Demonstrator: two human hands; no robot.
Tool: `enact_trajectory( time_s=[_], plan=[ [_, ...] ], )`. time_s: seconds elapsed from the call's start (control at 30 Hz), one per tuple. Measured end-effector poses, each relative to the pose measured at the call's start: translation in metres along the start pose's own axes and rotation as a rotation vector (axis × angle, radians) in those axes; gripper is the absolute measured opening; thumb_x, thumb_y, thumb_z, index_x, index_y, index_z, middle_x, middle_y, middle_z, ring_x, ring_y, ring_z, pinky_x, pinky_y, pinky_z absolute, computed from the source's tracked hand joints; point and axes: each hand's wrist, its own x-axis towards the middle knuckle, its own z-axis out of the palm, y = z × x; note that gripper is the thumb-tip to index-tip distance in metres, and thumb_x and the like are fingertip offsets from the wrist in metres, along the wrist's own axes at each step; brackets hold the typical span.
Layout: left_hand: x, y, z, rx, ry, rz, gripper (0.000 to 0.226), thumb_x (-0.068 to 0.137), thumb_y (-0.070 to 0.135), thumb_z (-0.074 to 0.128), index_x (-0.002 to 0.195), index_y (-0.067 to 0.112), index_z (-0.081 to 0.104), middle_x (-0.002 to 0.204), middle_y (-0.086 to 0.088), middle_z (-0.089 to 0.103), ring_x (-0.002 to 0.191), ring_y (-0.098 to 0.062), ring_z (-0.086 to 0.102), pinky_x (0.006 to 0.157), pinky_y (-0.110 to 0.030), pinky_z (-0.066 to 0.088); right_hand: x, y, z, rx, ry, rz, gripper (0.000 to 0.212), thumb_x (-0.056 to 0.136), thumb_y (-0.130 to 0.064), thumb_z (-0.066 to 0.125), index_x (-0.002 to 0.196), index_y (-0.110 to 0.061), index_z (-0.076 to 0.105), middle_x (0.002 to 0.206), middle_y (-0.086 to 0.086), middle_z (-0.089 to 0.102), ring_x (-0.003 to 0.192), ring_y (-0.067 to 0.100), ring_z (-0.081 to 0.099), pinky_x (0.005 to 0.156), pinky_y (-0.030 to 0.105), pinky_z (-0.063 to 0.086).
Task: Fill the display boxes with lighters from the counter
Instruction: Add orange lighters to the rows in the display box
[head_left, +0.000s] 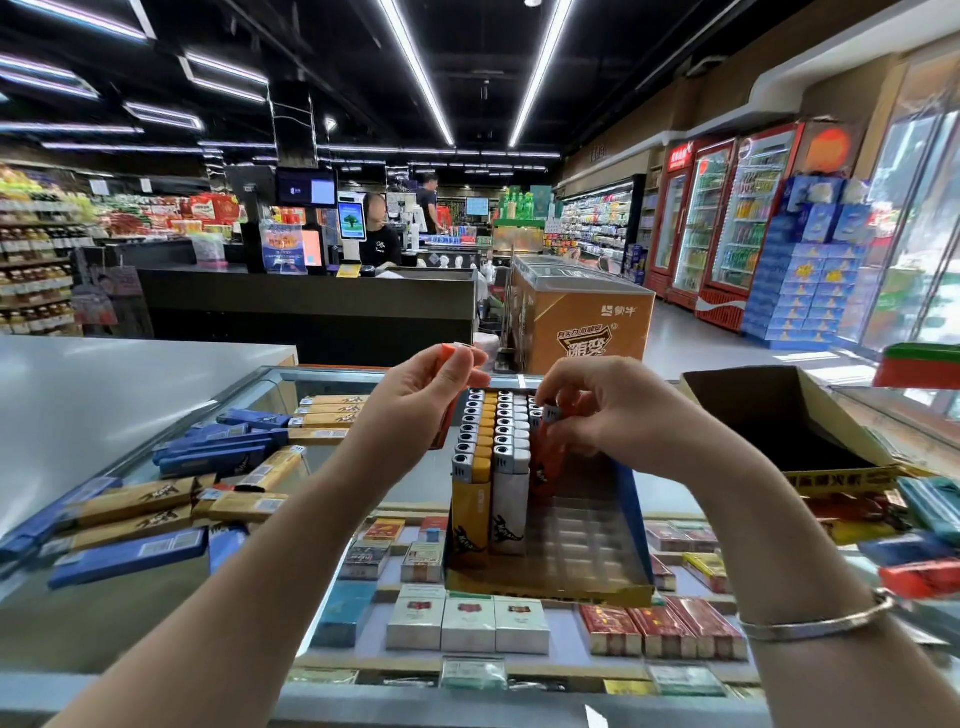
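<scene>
At twelve o'clock over the display box (545, 577), my right hand (613, 415) pinches an orange lighter (550, 447) into the third row while my left hand (415, 400) grips another orange one (451, 349), due in the neighbouring slot next

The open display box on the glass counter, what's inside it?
The blue-sided cardboard display box holds a row of yellow lighters, a row of white lighters and some orange lighters; empty slots fill its right side. Hands cover the back.

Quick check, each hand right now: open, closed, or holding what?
Left hand: closed on an orange lighter.
Right hand: closed on an orange lighter going into the display box.
</scene>
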Motion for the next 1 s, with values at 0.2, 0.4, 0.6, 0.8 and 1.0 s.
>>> enact_trajectory(
  time_s=[0.2,0.4,0.6,0.8,1.0],
  plan=[
    [-0.0021,0.0008,0.0028,0.007,-0.103,0.001,0.031,0.077,0.051,0.042,0.096,0.031,0.058,0.086,0.005,0.072,0.077,-0.004,0.066,0.067,-0.020,0.047,0.0015,0.0004,0.0036,-0.126,0.006,-0.040,0.024,0.075,-0.010,0.074,0.083,-0.020,0.054,0.080,-0.007,0.058,0.074,0.009,0.056,0.064,0.025,0.051],
    [-0.0009,-0.0011,0.0019,0.035,-0.111,0.027,0.029,0.079,0.049,0.042,0.096,0.031,0.057,0.084,0.006,0.072,0.075,0.000,0.066,0.063,-0.017,0.047,0.0018,-0.0001,0.0050,-0.092,0.024,-0.024,0.030,0.075,-0.010,0.075,0.071,-0.028,0.051,0.076,-0.008,0.057,0.072,0.008,0.057,0.062,0.022,0.051],
    [-0.0007,-0.0027,0.0021,0.027,-0.117,0.037,0.030,0.078,0.049,0.042,0.096,0.031,0.058,0.085,0.007,0.071,0.075,0.001,0.065,0.062,-0.015,0.047,0.0021,-0.0010,0.0047,-0.156,-0.033,-0.012,0.022,0.078,-0.006,0.071,0.067,-0.019,0.057,0.074,-0.003,0.060,0.071,0.010,0.056,0.064,0.027,0.052],
    [-0.0004,-0.0042,-0.0005,0.000,-0.065,0.080,0.029,0.080,0.049,0.043,0.091,0.029,0.061,0.086,-0.008,0.062,0.063,-0.008,0.055,0.056,-0.012,0.047,0.0023,0.0007,0.0018,-0.113,-0.026,0.012,0.010,0.079,-0.013,0.071,0.071,-0.013,0.065,0.071,-0.006,0.061,0.068,0.007,0.057,0.062,0.022,0.050],
    [0.0015,0.0005,-0.0062,0.098,0.032,0.283,0.023,0.086,0.039,0.042,0.101,0.029,0.057,0.072,0.016,0.058,0.060,0.004,0.049,0.058,-0.009,0.041,0.0013,-0.0081,0.0063,-0.059,0.268,-0.139,0.007,0.081,-0.018,0.070,0.075,-0.017,0.066,0.069,-0.003,0.063,0.064,0.011,0.057,0.064,0.027,0.051]
  ],
)
